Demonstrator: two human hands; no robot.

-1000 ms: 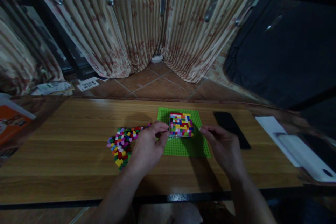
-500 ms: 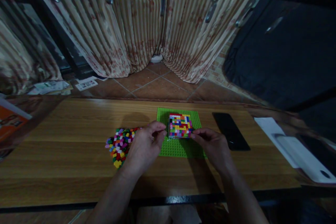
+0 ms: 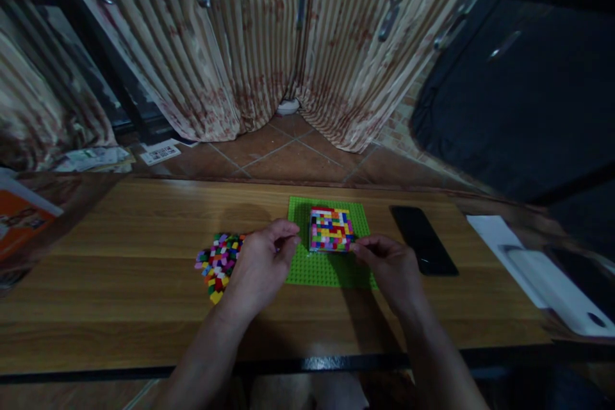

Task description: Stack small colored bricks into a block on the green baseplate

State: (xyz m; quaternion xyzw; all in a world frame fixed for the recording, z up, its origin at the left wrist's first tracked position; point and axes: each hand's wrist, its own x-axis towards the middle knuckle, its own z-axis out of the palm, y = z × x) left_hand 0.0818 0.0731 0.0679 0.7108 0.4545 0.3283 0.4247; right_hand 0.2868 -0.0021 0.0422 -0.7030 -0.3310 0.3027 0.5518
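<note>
A multicoloured block of toy building bricks (image 3: 331,229) stands on a green studded baseplate (image 3: 319,274). To its left is my left hand (image 3: 262,262), thumb and forefinger pinched close together above the baseplate's left edge; what they hold, if anything, is too small to name. My right hand (image 3: 391,266) is at the block's near right corner, its fingertips closed and seeming to touch it. Whether a small brick sits between those fingers is hidden. A pile of loose coloured bricks (image 3: 218,262) lies left of the baseplate, partly covered by my left hand.
The wooden table (image 3: 144,282) carries a black phone-like slab (image 3: 423,240) to the right of the baseplate. Beyond the right end lie a white sheet (image 3: 502,253) and a white device (image 3: 557,291). Striped curtains (image 3: 259,45) hang behind the table.
My left hand has shifted slightly left, away from the brick block. My right hand remains at the block's near right corner.
</note>
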